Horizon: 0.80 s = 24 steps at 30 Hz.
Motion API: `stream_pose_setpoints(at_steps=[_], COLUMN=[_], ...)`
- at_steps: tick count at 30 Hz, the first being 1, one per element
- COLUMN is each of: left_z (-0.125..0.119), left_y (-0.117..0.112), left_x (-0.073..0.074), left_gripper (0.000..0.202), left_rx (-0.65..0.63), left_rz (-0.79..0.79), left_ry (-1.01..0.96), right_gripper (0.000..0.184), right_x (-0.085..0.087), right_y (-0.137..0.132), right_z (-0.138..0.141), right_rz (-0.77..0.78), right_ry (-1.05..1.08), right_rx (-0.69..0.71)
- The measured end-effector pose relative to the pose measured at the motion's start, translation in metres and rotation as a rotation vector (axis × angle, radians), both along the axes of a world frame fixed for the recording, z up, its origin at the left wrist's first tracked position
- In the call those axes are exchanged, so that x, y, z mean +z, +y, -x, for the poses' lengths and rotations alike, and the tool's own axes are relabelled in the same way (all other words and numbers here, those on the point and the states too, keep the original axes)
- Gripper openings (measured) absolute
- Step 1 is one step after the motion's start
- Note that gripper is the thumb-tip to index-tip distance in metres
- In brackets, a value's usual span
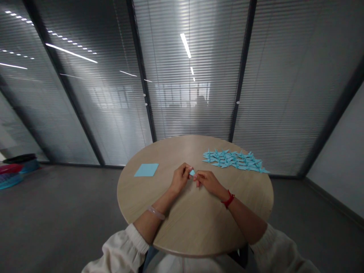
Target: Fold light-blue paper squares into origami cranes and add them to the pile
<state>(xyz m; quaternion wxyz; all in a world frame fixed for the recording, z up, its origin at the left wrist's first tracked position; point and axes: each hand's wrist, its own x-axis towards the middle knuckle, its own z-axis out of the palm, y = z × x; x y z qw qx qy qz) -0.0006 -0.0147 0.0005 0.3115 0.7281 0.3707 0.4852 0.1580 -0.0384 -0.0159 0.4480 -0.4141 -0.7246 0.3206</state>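
Between my fingertips, above the middle of the round table (193,227), is a small piece of folded light-blue paper (192,172). My left hand (181,177) pinches its left side, and my right hand (208,181) pinches it from the right. Most of the paper is covered by my fingers, so its exact folded shape cannot be made out. To the left of my hands lies a flat blue sheet of paper (146,170). Rows of several folded blue paper cranes (234,159) rest on the table's far right side.
Glass panels with blinds (187,113) stand just behind the table's far edge. Tubs in red, blue and black (21,168) sit on the grey floor (71,212) at the far left. A white wall (341,159) closes off the right side.
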Motion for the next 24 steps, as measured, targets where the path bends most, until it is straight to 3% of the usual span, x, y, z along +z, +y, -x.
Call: stream_pose_setpoints(at_steps=[7,16,24], left_z=[0.0009,0.0012,0.0025], left_y=[0.0054,0.0039,0.0082], left_x=[0.0021,0.0034,0.0003], left_gripper=[0.039,0.048,0.043], left_rx=[-0.106,-0.278,-0.234], left_rz=[0.103,0.184,0.197], left_ry=[-0.112,-0.228,-0.267], right_gripper=[0.024,0.023,0.027], right_x=[-0.0004,-0.0006,-0.0031], right_y=[0.0015,0.0081,0.008], right_z=[-0.0018,-0.0049,-0.0041], right_rz=[0.015,0.16,0.165], right_ry=[0.035,0.41,0.434], right_rx=[0.01,0.126,0.198])
